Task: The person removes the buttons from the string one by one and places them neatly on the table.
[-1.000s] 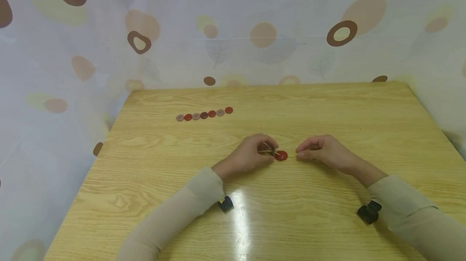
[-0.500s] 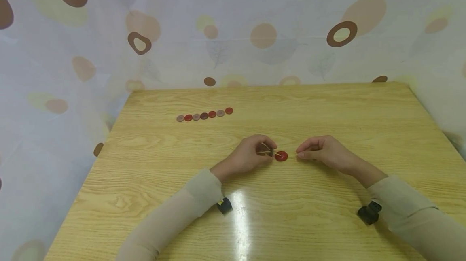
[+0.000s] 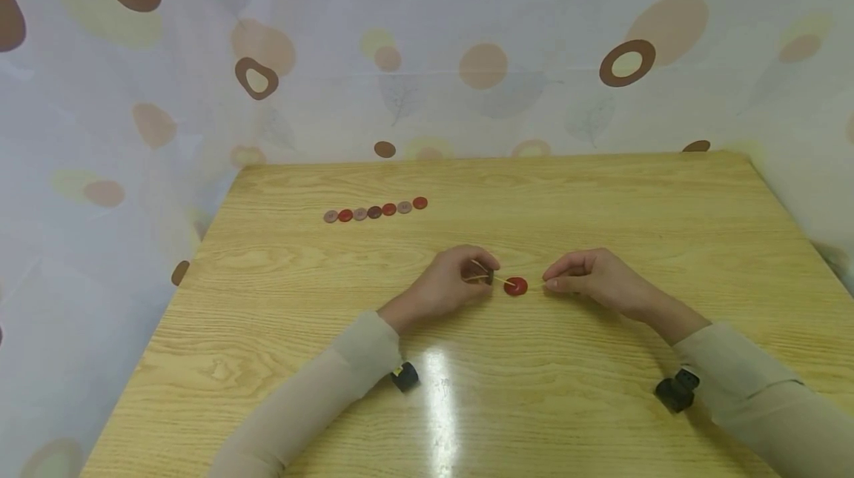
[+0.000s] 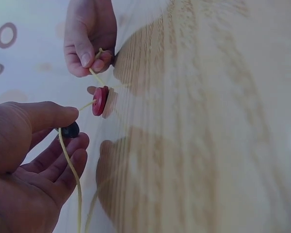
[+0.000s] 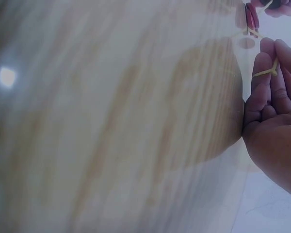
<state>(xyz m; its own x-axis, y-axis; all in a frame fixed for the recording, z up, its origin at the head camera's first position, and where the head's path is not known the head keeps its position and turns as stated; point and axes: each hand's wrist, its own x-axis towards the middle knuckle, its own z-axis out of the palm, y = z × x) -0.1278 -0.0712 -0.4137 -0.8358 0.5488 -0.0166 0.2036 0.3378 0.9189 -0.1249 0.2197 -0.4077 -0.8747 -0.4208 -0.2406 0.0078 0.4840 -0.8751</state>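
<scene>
A yellow cord (image 4: 72, 167) runs through red buttons (image 3: 516, 286) between the two hands. My left hand (image 3: 448, 284) pinches a dark button (image 4: 70, 130) between thumb and fingers, with the cord passing through it and hanging past the palm. My right hand (image 3: 600, 281) pinches the knotted end of the cord (image 5: 273, 72) between thumb and fingertips, just right of the red buttons. In the left wrist view the red buttons (image 4: 100, 101) stand tilted on edge, face to face, apart from both hands.
A slanting row of several buttons (image 3: 374, 212), red, pinkish and dark brown, lies toward the back left of the wooden table (image 3: 600, 204). Behind the table hangs a patterned cloth (image 3: 427, 33).
My left hand has moved a little to the left with the dark button, widening the gap to the red buttons. My right hand has stayed nearly still.
</scene>
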